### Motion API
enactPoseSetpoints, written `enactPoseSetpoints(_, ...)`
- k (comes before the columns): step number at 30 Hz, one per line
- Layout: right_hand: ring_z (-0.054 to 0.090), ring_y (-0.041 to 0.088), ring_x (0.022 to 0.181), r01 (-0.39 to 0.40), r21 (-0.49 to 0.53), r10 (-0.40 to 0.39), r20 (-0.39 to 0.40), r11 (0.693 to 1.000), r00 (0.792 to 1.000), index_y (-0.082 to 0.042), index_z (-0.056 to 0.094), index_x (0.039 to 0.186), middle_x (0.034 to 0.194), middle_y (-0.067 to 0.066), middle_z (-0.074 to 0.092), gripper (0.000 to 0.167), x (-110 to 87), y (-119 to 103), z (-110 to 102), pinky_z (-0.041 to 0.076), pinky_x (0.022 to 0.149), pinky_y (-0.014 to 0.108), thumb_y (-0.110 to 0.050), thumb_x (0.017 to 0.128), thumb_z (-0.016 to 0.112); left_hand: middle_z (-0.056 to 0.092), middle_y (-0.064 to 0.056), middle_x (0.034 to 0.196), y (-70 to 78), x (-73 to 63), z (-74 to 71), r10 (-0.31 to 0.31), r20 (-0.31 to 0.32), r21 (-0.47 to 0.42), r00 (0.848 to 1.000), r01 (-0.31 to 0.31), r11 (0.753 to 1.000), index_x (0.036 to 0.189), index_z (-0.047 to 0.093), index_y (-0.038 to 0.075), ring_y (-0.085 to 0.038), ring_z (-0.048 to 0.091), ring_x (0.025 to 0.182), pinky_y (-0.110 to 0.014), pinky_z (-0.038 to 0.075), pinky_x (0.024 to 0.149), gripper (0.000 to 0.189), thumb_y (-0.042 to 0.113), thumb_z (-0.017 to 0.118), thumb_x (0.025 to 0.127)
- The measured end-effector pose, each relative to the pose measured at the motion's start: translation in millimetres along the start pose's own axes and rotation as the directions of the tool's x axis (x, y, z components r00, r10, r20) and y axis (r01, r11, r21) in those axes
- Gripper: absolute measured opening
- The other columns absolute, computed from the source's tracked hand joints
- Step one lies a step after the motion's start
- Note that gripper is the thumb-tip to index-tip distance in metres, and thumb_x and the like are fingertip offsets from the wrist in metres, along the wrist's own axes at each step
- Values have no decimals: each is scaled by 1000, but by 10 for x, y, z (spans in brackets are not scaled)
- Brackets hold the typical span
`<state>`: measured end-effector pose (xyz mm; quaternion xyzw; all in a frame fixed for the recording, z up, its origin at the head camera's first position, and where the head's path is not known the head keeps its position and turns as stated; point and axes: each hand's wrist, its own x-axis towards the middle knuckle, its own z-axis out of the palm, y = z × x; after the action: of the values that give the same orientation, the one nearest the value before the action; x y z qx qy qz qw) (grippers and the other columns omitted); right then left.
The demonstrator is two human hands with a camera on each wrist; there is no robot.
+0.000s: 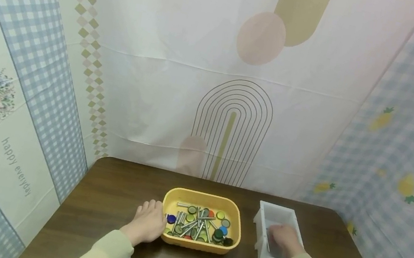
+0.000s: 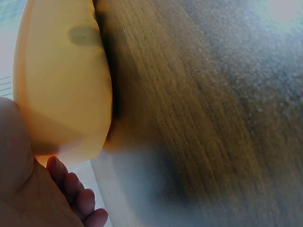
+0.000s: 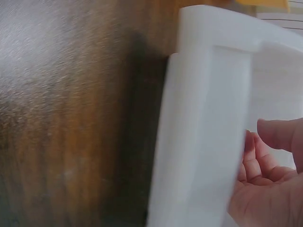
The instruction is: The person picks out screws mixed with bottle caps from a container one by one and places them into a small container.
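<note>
My left hand [image 1: 149, 221] grips the left side of a yellow plastic basket [image 1: 197, 245]. In the left wrist view its curled fingers [image 2: 72, 183] show beside the basket's translucent wall [image 2: 71, 94]. Inside lie several long silver bolts [image 1: 199, 224] mixed with bottle caps [image 1: 220, 215] in green, yellow, blue and orange. Over on the right, my right hand [image 1: 287, 239] reaches down into a white plastic bin [image 1: 279, 212]. A thin silver bolt [image 1: 268, 243] shows beside it there. The right wrist view has the thumb [image 3: 274, 132] apart from loosely bent fingers, nothing visible between them.
Both containers stand on a dark brown wooden table [image 1: 124, 183], a gap between them. A white patterned cloth [image 1: 154, 102] hangs behind the table's far edge. Blue checked cloths [image 1: 396, 179] hang at the left and right.
</note>
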<state>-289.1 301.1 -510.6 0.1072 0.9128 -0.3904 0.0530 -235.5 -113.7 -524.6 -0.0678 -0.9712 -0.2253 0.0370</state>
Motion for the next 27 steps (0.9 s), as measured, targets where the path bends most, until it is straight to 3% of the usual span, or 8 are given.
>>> enactPoseSetpoints(3, 54, 22, 64, -2, 48, 1, 13, 999, 1000, -6, 52, 63, 65, 7, 54, 25, 5, -67, -59, 44, 59, 32, -14, 87, 54, 37, -11, 86, -20, 5, 13, 0, 2, -4, 1000, 0, 1000, 93, 45, 0, -30, 36, 82, -47, 31, 76, 18, 18, 49, 91)
enactPoseSetpoints(7, 57, 20, 71, -35, 149, 29, 36, 988, 999, 5, 60, 85, 78, 10, 59, 18, 12, -198, -156, 48, 66, 33, -11, 91, 54, 36, -10, 86, -8, -2, -16, -5, 12, 13, 1000, 5, 1000, 93, 44, 1, -29, 35, 82, -45, 31, 77, 17, 18, 48, 92)
enactPoseSetpoints(10, 61, 20, 80, -30, 206, 21, 46, 978, 999, 12, 58, 106, 95, 17, 61, 27, -3, -341, -194, 52, 72, 34, -12, 94, 54, 37, -9, 85, -8, -1, -41, -8, 20, 24, 1000, 8, 1000, 93, 44, 1, -29, 36, 82, -45, 31, 77, 18, 18, 48, 92)
enactPoseSetpoints(14, 64, 30, 92, 32, 263, -50, 62, 964, 997, 17, 50, 121, 112, 29, 57, 40, -82, -593, -143, 54, 77, 36, -13, 96, 55, 37, -9, 85, -23, 6, -47, -19, 34, 40, 999, 18, 999, 94, 46, 1, -29, 37, 83, -46, 32, 78, 19, 20, 49, 93)
enactPoseSetpoints(20, 63, 33, 96, 49, 282, -82, 108, 958, 991, 13, 54, 119, 113, 26, 58, 40, -200, -891, 110, 53, 79, 37, -20, 96, 59, 37, -9, 86, -42, 22, 12, -20, 26, 35, 999, 19, 999, 93, 46, 2, -29, 37, 83, -45, 32, 78, 19, 20, 49, 93)
enactPoseSetpoints(27, 64, 31, 90, 46, 284, -89, 139, 958, 986, 6, 62, 107, 103, 20, 61, 29, -227, -1113, 454, 54, 76, 37, -19, 94, 63, 37, -8, 84, -59, 56, 85, -13, 1, 23, 1000, 13, 1000, 91, 45, 2, -29, 35, 82, -45, 31, 76, 19, 21, 48, 92)
